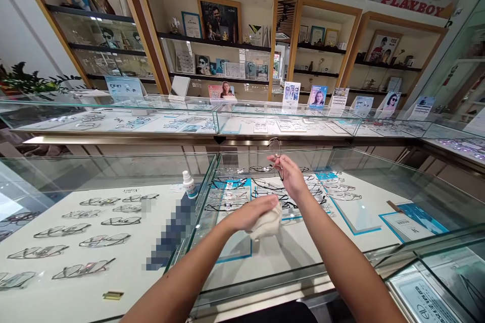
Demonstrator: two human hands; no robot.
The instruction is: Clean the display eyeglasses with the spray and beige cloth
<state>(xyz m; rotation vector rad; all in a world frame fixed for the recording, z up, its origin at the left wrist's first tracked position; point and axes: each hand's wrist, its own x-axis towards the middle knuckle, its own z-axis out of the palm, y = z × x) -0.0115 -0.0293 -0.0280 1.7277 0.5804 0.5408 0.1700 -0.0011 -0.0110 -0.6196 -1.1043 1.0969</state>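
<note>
My right hand (291, 174) is raised over the glass display case, its fingers closed on a pair of thin-framed eyeglasses (275, 147) held upright. Lower and to the left, my left hand (252, 212) grips a bunched cream cloth (268, 223), which hangs below the fingers. The cloth and the eyeglasses are apart. Beneath both hands, several eyeglasses (227, 207) lie in rows in the case, partly hidden by my hands and forearms. A white spray bottle (189, 185) with a blue-edged label stands left of my left hand, by the case's glass edge.
More eyeglasses (104, 240) lie in rows at the left. A small gold-coloured piece (113, 295) sits near the front. Blue-edged cards (405, 224) lie at the right. Behind runs a long glass counter (242, 136) with upright advertising cards (291, 95) on top.
</note>
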